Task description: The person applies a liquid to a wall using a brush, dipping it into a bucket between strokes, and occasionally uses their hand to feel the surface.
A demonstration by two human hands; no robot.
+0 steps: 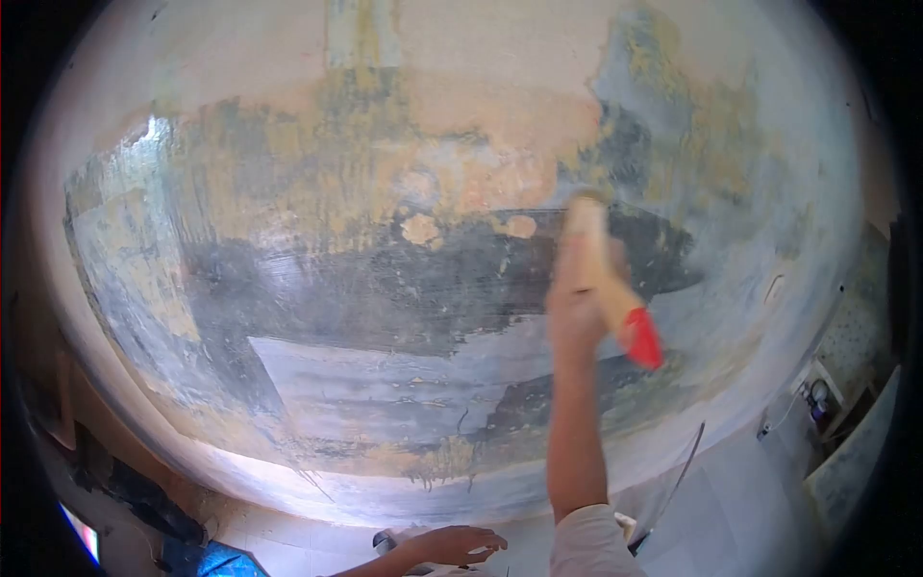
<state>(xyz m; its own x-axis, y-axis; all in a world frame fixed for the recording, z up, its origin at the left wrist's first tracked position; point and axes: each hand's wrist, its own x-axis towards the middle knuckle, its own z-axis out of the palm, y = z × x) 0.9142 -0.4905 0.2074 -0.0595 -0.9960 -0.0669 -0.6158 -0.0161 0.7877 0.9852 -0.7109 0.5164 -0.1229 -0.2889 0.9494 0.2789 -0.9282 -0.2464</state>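
Observation:
My right hand (579,303) is raised to the wall and wrapped round a paintbrush (598,252) with a pale handle and a red end (642,338). Motion blurs the brush, and its head at the top meets or nearly meets the wall; I cannot make out the bristles. Around it runs a dark, wet-looking grey band (413,288) with streaks. Low in the view, my left hand (466,544) hangs away from the wall, fingers loosely apart and holding nothing.
The wall (500,58) is patchy, with peeling yellowish and grey areas and a paler grey patch (375,380). A thin dark rod (685,466) slants at the lower right. Blue material (229,561) lies at the lower left. A wall fitting with wires (817,394) sits at the right.

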